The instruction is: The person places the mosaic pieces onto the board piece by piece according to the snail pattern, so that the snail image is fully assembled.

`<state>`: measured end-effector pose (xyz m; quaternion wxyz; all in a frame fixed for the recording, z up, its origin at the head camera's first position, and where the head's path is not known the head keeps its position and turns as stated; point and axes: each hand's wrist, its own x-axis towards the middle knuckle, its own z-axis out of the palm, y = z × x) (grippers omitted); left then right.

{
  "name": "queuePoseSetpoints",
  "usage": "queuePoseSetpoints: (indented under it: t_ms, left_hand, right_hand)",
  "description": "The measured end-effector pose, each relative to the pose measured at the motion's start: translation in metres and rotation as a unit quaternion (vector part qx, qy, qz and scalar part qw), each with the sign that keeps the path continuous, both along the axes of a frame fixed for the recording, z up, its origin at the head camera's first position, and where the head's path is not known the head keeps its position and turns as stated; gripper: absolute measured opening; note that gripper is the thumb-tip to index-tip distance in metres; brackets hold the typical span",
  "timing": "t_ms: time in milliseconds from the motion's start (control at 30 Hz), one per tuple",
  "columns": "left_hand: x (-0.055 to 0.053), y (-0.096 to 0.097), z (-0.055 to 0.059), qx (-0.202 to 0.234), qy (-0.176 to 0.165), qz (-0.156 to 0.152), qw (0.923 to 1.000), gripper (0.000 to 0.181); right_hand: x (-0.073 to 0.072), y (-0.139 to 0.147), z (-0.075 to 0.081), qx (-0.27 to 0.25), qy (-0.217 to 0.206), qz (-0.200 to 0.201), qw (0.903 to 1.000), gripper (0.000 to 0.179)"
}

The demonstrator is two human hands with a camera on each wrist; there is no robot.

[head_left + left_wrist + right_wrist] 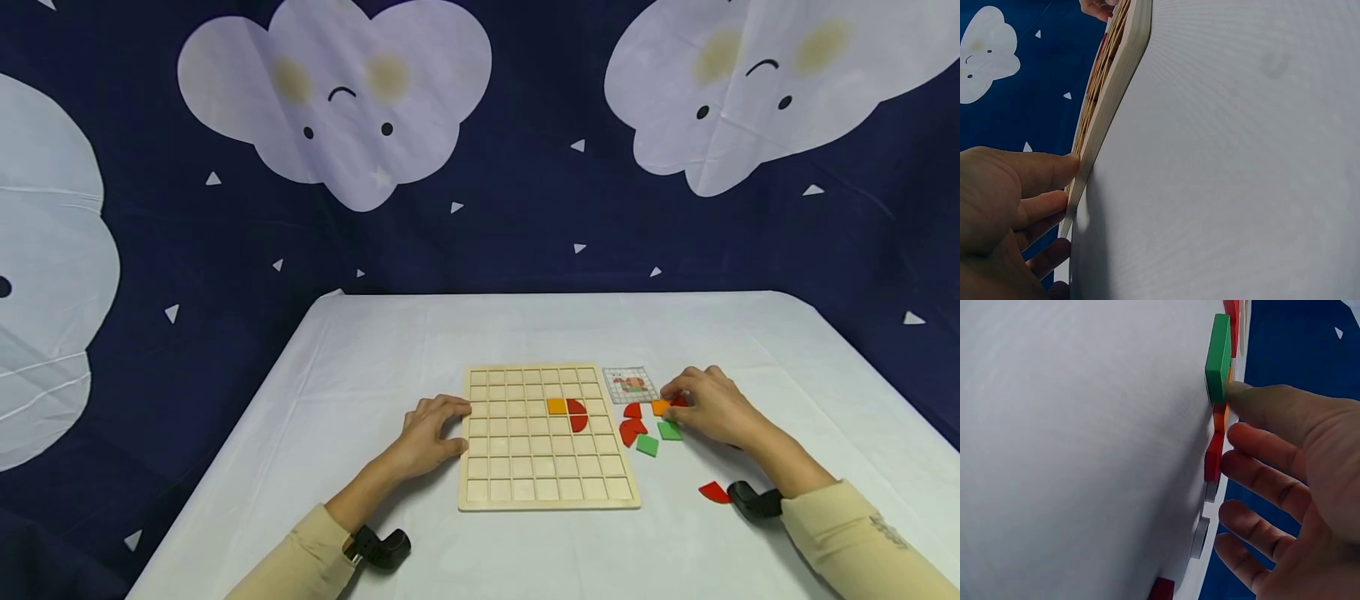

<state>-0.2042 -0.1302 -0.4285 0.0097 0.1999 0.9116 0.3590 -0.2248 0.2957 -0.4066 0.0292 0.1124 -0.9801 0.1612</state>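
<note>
My left hand (427,433) touches the left edge of a wooden grid board (517,446), fingertips and thumb resting along its side. On the board lie an orange square (557,406) and two red quarter-circle pieces (579,423). My right hand (708,404) hovers low over loose pieces right of the board, fingertips at an orange piece (660,407) and a red piece (678,401). In the right wrist view the thumb is beside a green square (1218,359), the fingers spread near a red piece (1212,456). No piece shows between the fingers there.
A small printed pattern card (628,384) lies beside the board's upper right edge. More red pieces (632,430) and another green square (647,446) lie close to the board. One red quarter-circle (714,492) sits nearer, by the black right wrist camera (753,502). A white cloth covers the table (390,333).
</note>
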Motion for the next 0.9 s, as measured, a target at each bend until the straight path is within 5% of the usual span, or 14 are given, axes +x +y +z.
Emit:
queuePoseSetpoints:
  t_ms: [567,900]
  left_hand:
    - [-0.001,0.001,-0.001,0.001,-0.003,0.001,1.0000,0.044]
    - [0.000,0.001,0.000,0.003,-0.002,0.001,1.0000,0.044]
  right_hand:
    - [0.001,0.004,-0.002,-0.003,-0.001,0.017,0.9998,0.024]
    - [0.007,-0.018,0.014,-0.039,0.003,0.037,0.9986,0.022]
